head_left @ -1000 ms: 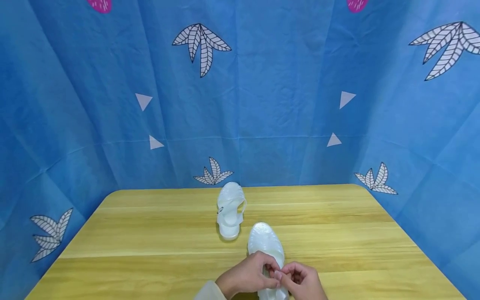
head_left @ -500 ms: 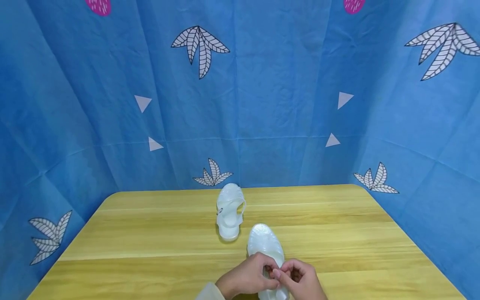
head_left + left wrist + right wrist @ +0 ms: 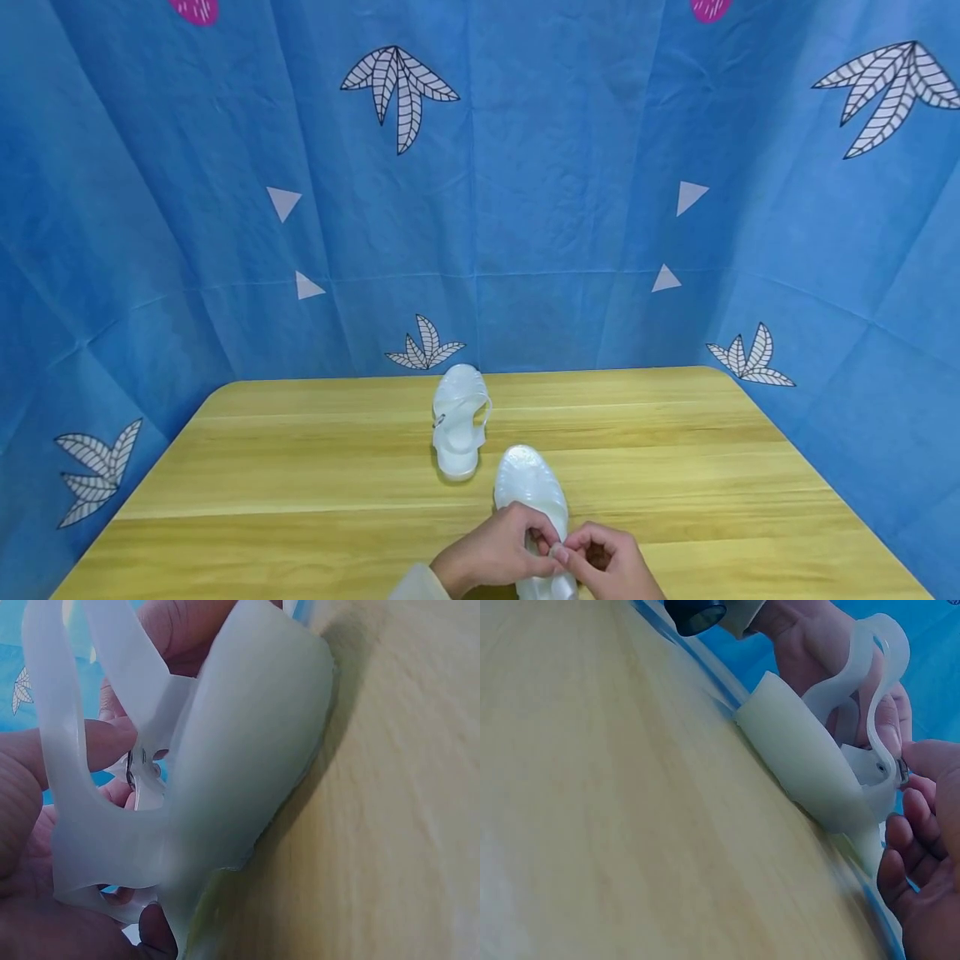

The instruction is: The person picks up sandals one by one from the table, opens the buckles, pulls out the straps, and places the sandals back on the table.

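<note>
A white, translucent jelly sandal point(image 3: 527, 479) stands on the table at the front, toe pointing away. Over its ankle strap point(image 3: 889, 667), the two hands meet fingertip to fingertip. My left hand point(image 3: 498, 546) reaches across the sandal from the left and pinches the strap near a small metal buckle point(image 3: 902, 771). From the right, my right hand point(image 3: 611, 562) pinches the strap end at that buckle between thumb and index finger, its other fingers curled. Whether the strap passes through the buckle cannot be made out, as fingertips cover it. The sandal's heel is partly hidden in the head view.
A matching white sandal point(image 3: 459, 421) with its own metal buckle lies farther back, slightly left, near the table's rear edge. The wood-grain table point(image 3: 300, 467) has rounded far corners. Blue patterned cloth point(image 3: 555, 208) hangs behind it and along both sides.
Both hands stay at the buckle of the front sandal. The right hand has shifted slightly right, its fingers still pinching. Neither sandal has visibly moved.
</note>
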Demonstrator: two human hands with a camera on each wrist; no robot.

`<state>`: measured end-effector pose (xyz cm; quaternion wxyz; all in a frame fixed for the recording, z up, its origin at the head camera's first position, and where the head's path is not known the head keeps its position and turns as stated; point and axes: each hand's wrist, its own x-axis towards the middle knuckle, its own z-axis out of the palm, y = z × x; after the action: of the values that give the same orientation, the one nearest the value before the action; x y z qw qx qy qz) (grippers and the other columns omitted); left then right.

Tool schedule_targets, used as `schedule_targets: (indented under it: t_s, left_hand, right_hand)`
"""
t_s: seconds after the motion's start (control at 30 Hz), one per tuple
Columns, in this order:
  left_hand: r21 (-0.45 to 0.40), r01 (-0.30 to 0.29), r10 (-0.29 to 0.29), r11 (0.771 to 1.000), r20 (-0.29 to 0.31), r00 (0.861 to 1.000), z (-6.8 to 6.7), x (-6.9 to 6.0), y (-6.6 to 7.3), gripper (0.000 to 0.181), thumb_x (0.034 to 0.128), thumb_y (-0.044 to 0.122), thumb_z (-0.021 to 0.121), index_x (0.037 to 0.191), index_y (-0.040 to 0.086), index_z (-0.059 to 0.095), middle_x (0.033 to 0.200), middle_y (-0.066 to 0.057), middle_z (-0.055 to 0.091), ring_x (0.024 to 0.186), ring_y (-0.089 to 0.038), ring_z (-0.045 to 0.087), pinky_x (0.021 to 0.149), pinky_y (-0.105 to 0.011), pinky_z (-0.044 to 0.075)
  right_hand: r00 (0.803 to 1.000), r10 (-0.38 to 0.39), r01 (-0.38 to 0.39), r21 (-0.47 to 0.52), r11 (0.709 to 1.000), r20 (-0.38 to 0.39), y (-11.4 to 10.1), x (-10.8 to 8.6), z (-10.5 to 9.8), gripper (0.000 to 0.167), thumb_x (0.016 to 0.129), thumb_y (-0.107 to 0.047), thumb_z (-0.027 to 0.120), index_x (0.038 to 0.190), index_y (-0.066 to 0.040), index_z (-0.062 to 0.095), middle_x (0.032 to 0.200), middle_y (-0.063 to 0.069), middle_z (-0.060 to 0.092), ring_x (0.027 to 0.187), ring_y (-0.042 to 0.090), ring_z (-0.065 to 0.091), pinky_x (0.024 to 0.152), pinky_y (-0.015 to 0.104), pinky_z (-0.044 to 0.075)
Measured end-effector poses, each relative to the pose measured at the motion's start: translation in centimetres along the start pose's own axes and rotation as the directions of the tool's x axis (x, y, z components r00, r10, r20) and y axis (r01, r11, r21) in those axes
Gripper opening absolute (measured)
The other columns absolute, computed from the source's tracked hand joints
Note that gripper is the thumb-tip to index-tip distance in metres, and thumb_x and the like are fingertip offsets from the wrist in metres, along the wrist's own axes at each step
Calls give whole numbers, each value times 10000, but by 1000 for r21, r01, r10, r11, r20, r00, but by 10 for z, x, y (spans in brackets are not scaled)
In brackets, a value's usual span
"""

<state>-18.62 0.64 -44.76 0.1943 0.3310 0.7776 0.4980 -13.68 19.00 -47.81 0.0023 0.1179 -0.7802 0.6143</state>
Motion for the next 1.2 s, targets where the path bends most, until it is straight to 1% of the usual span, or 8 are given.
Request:
schedule_targets:
  t_s: [0.17,0.4,0.53,0.63,0.77,0.9,1.03,1.2]
  left_hand:
    - [2,4,-4,1000,6,1000,-1,0,2,68,763,94,744,789,58,692,653,143,550,637,36,493,597,-151,439]
    - [3,7,-7,1000,21,1000,-1,1,2,41,768,61,731,784,72,694,661,139,560,643,39,495,603,-152,441]
    - [3,-6,6,1000,23,1000,-1,1,1,38,774,50,728,789,68,698,665,141,563,643,44,496,604,-149,446]
    - [-8,-1,1,1000,22,1000,0,1,1,38,775,48,725,787,69,696,665,139,565,642,42,498,601,-151,449]
    - [3,-10,10,1000,16,1000,1,1,2,43,773,47,722,777,77,692,660,143,562,638,44,496,597,-149,448]
    - [26,-21,21,999,18,1000,1,1,3,41,767,44,716,774,66,682,655,150,549,631,50,488,594,-144,444]
    - [33,-5,4,999,20,1000,0,1,4,41,774,61,723,791,61,685,663,151,550,640,50,483,601,-144,439]
    - [34,34,-35,999,17,999,-2,2,5,78,770,99,744,826,63,704,679,140,564,650,35,485,606,-154,438]
  right_hand:
    - [999,7,-7,-11,1000,-52,-2,-1,4,91,869,-119,661,811,-49,667,686,-76,620,557,3,505,515,202,463]
    - [990,-100,100,-10,995,-100,-2,-1,8,75,854,-53,662,784,-27,656,648,-88,591,540,-14,478,468,208,438]
    - [988,-82,83,5,997,-128,-4,-1,10,85,850,-56,668,773,-26,646,629,-84,578,531,-7,475,468,206,434]
    - [989,-63,67,25,997,-132,-4,-1,11,94,856,-56,661,777,-12,637,625,-86,563,531,0,475,475,207,437]
    - [989,-50,55,32,998,-139,-4,0,13,106,860,-54,655,774,0,626,618,-91,551,535,3,478,481,203,438]
    - [987,-12,17,29,999,-158,-5,1,15,116,861,-59,652,771,7,618,604,-85,548,533,12,488,485,202,442]
    - [990,36,-33,22,999,-133,-6,3,12,147,886,-90,628,789,16,601,611,-72,542,511,15,467,474,211,442]
    - [996,88,-86,51,995,-34,-8,0,4,210,932,-117,561,837,70,562,651,-66,528,533,28,475,496,223,454]
